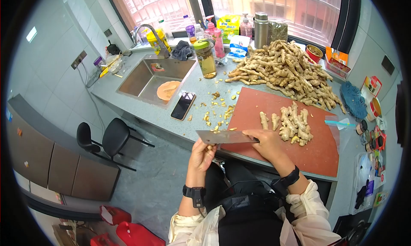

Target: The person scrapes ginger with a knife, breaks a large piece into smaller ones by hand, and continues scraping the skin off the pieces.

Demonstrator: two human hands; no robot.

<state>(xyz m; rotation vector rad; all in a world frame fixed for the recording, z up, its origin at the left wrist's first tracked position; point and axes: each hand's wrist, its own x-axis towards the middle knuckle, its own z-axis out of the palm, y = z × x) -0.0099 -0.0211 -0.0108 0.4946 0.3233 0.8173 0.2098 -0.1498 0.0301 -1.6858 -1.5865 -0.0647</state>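
My right hand (pixel 264 143) is wrapped round the handle of a cleaver (pixel 224 137), whose wide blade points left, past the counter's front edge. Under the blade's far end, my left hand (pixel 200 156) is closed on a small piece of ginger (pixel 209 147), mostly hidden by the fingers. A red-brown cutting board (pixel 317 156) lies in front of me on the counter. On it rest several knobbly ginger roots (pixel 295 124) and a few smaller pieces. Ginger scraps (pixel 220 113) are scattered on the counter left of the board.
A large ginger heap (pixel 287 70) rises behind the board. Left of it stand a lidded jar of liquid (pixel 205 59) and a steel thermos (pixel 260 30). A phone (pixel 183 105) lies near the sink (pixel 145 64). Small jars (pixel 364 137) line the right side. Black chairs (pixel 117 137) stand below left.
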